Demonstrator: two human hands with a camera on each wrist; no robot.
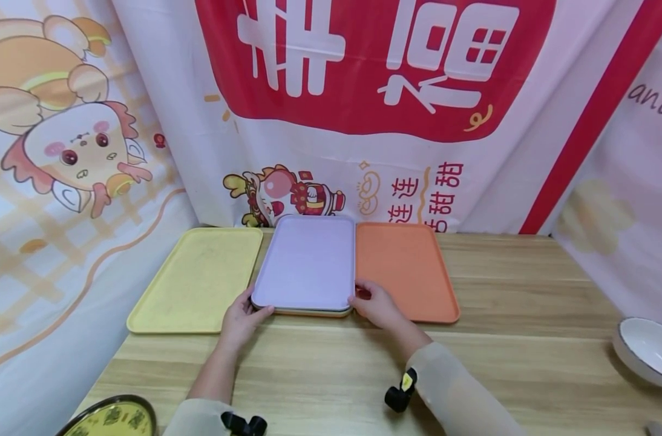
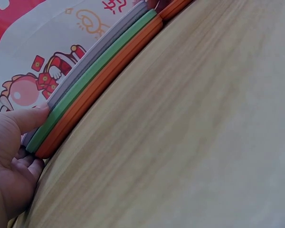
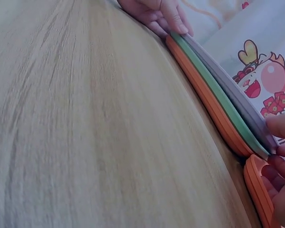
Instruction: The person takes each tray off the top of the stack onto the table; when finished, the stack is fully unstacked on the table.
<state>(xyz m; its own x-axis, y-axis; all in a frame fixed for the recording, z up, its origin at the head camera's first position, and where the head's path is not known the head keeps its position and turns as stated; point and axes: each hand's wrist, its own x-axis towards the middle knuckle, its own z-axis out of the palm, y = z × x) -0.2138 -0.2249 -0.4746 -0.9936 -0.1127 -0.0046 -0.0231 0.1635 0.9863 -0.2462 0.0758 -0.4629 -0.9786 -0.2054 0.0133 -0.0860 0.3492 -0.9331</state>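
A lavender tray (image 1: 306, 263) tops a stack in the middle of the table. Beneath it, the left wrist view shows the edges of a green tray (image 2: 85, 86) and an orange tray (image 2: 102, 78). My left hand (image 1: 241, 321) grips the near left corner, its thumb on the lavender rim and its fingers lower down. At the near right corner, my right hand (image 1: 379, 306) pinches the lavender rim, with fingertips by the green edge. A dark gap shows between lavender and green in the right wrist view.
A yellow tray (image 1: 200, 278) lies left of the stack, and a separate orange tray (image 1: 404, 272) lies against its right side. A white bowl (image 1: 649, 351) stands far right. Part of a yellow patterned dish (image 1: 115, 418) shows at bottom left. Printed cloth (image 1: 472, 181) hangs behind the table.
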